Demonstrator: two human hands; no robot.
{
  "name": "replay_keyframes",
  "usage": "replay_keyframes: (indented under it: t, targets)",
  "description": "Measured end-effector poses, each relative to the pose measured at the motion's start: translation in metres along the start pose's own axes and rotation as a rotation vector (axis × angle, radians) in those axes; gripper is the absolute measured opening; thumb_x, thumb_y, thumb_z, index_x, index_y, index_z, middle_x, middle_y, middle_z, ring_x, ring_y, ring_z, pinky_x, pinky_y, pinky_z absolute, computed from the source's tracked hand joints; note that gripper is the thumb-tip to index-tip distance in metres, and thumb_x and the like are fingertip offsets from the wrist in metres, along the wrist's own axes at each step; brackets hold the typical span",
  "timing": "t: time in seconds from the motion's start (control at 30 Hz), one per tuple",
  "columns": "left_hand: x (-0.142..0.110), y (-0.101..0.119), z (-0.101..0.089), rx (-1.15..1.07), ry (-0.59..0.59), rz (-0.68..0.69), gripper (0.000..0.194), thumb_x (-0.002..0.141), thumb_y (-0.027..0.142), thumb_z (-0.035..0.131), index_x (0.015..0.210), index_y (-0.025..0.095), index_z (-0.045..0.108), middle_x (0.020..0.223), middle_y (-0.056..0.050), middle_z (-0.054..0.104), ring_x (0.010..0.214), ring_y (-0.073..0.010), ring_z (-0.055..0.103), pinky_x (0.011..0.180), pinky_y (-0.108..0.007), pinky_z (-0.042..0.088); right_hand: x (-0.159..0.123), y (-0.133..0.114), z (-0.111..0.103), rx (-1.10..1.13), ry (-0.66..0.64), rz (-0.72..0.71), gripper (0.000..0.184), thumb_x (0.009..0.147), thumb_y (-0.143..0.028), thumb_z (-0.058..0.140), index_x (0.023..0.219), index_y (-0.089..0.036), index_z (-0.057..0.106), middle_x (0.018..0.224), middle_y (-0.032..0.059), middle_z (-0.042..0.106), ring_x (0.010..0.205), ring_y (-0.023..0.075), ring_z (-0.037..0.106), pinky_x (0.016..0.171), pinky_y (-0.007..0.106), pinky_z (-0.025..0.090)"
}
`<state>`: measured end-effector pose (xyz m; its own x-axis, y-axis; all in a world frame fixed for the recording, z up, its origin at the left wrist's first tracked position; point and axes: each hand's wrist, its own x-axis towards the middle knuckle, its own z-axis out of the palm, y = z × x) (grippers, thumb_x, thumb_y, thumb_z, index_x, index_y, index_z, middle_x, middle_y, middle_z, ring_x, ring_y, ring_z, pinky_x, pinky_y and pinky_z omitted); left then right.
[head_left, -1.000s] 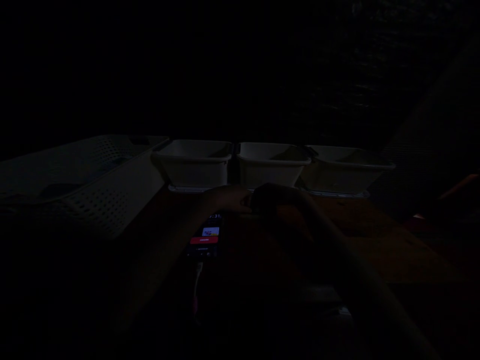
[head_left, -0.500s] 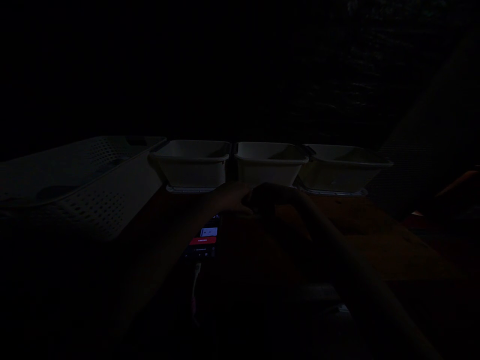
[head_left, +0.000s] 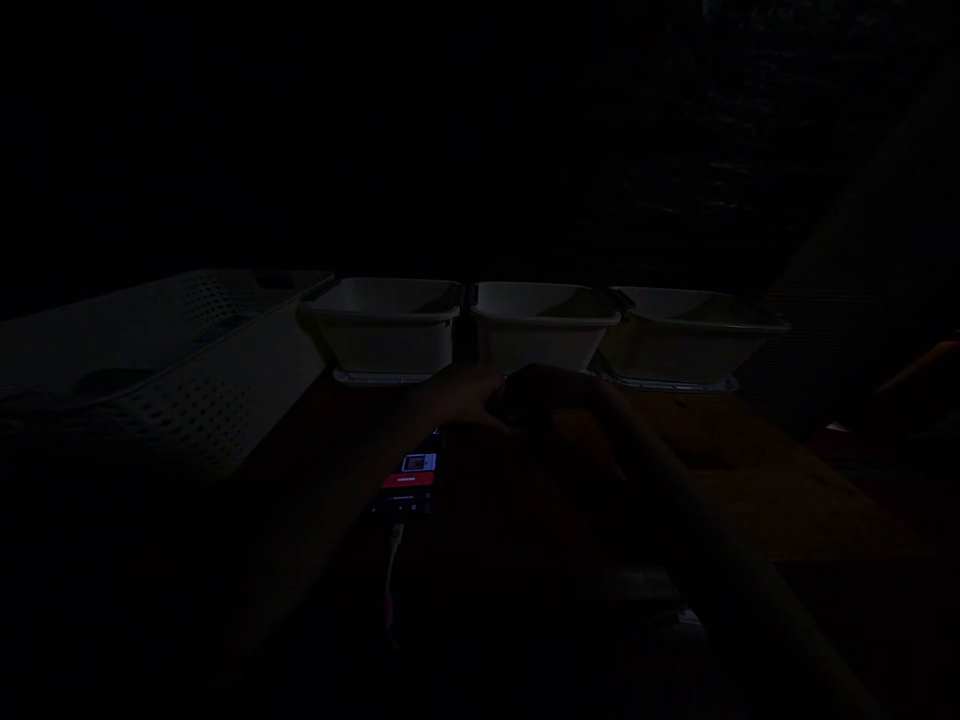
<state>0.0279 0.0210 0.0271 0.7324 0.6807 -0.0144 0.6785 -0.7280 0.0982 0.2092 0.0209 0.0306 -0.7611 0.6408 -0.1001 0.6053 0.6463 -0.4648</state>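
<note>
The scene is very dark. My left hand (head_left: 466, 392) and my right hand (head_left: 546, 388) meet above the wooden table, in front of the middle bin. Their fingers look bent inward and closed; whatever lies between them is lost in shadow. Just below my left forearm a phone (head_left: 407, 482) lies with its screen lit, and a white cable (head_left: 391, 570) runs from its lower end. Behind the hands stand three pale bins in a row: a left bin (head_left: 394, 345), a middle bin (head_left: 536, 343) and a right bin (head_left: 679, 350).
A large pale basket (head_left: 277, 375) with holes in its walls stands at the left. The wooden table top (head_left: 757, 490) shows faintly at the right. Near its front edge lies a small light object (head_left: 686, 616) that I cannot make out. Part of another person (head_left: 919, 368) appears at the far right.
My hands stay together in nearly the same place. The picture on the phone's screen differs slightly, and the view has shifted a little.
</note>
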Motion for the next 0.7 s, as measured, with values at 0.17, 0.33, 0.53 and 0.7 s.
replay_keyframes:
  t: [0.17,0.33,0.53,0.7]
  targets:
    - [-0.001,-0.004,0.001,-0.019,0.005,0.015,0.048,0.071,0.055,0.06,0.102,0.019,0.059,0.105,-0.007,0.061,0.09,-0.021,0.056,0.068,-0.027,0.039,-0.004,0.003,-0.002,0.016,0.039,0.028,0.03,0.088,-0.033,0.049,0.107,-0.012,0.056,0.102,0.0052,0.059,0.088,0.0158,0.059,0.075,0.033,0.051]
    - [-0.002,-0.008,0.005,0.024,0.034,0.015,0.061,0.068,0.054,0.063,0.119,0.023,0.05,0.126,-0.007,0.05,0.11,-0.0234,0.048,0.084,-0.028,0.038,0.002,0.013,-0.006,0.005,0.134,0.058,0.022,0.083,-0.024,0.055,0.095,-0.006,0.061,0.098,0.0064,0.063,0.083,0.0099,0.058,0.076,0.023,0.046]
    - [0.002,-0.013,0.012,0.061,0.058,0.025,0.074,0.065,0.058,0.064,0.124,0.019,0.046,0.131,-0.011,0.045,0.115,-0.026,0.045,0.09,-0.029,0.037,0.009,0.023,-0.003,-0.03,0.186,0.098,0.025,0.075,-0.023,0.059,0.09,-0.003,0.063,0.102,0.0085,0.064,0.086,0.0068,0.058,0.072,0.014,0.041]
    - [0.001,-0.013,0.012,0.007,0.029,0.013,0.06,0.069,0.053,0.061,0.117,0.019,0.049,0.113,-0.008,0.058,0.098,-0.0227,0.057,0.075,-0.027,0.043,0.0,0.017,0.006,-0.09,0.31,0.134,0.023,0.081,-0.029,0.056,0.093,-0.01,0.063,0.097,0.0051,0.065,0.087,0.0079,0.06,0.074,0.016,0.045]
